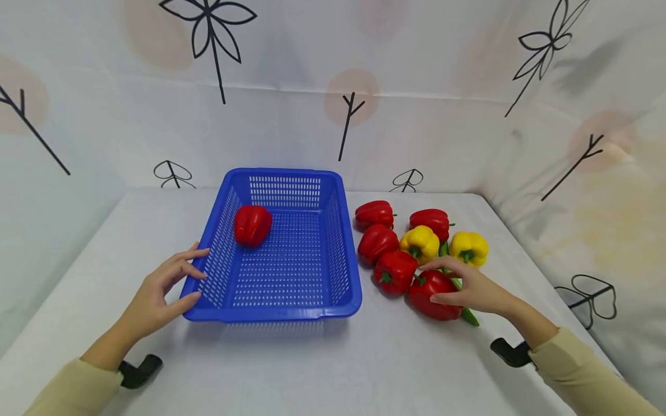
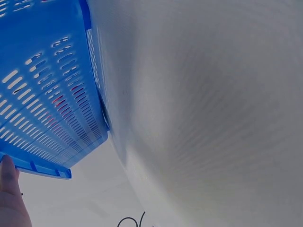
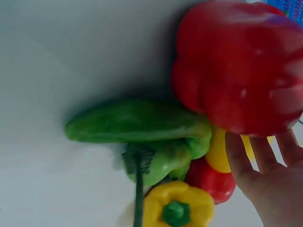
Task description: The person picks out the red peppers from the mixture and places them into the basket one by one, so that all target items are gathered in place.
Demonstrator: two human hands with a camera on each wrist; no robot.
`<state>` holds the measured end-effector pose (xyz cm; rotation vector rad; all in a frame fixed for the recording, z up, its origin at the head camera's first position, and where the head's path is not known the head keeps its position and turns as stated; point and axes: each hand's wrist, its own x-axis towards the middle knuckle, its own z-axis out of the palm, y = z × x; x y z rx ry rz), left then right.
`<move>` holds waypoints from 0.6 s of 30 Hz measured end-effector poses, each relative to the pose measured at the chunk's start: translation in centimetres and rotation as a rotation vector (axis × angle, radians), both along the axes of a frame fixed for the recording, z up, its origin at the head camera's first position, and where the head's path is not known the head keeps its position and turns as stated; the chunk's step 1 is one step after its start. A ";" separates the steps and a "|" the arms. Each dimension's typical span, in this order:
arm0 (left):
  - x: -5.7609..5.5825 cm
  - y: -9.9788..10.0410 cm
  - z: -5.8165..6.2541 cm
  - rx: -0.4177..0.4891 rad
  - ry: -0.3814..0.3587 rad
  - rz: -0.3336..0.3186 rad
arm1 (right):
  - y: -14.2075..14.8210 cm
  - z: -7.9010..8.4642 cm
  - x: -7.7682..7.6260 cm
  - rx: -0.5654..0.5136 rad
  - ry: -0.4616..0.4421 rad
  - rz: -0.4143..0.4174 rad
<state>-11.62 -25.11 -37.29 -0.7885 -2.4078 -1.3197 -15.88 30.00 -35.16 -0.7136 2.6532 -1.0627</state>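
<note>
A blue perforated plastic basket (image 1: pixel 283 315) stands on the white table, with one red bell pepper (image 1: pixel 252 226) inside it near its left wall. My left hand (image 1: pixel 163 292) rests its fingertips and thumb on the basket's left rim. At the right, my right hand (image 1: pixel 468 287) has its thumb and fingers around a red bell pepper (image 1: pixel 434 305) at the near side of a pile. In the right wrist view its fingers reach behind this large red pepper (image 3: pixel 236 66). A long green pepper (image 3: pixel 128 122) lies beside it.
Several other red peppers (image 1: pixel 378 244) and two yellow bell peppers (image 1: pixel 421 242) are clustered right of the basket. Another green pepper (image 3: pixel 163 161) lies beside the long one. A pale cloth (image 1: pixel 302 133) with plant drawings hangs behind the table.
</note>
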 end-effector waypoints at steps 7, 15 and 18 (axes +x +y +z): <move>0.0 0.0 -0.1 0.002 0.001 0.006 | 0.7 -0.4 -0.1 0.001 -0.046 0.000; 0.0 0.1 0.0 0.007 0.003 0.008 | 0.7 -0.3 0.0 -0.003 -0.142 -0.026; 0.0 0.0 -0.1 0.014 0.006 0.004 | 0.7 -0.3 -0.2 0.001 -0.182 -0.042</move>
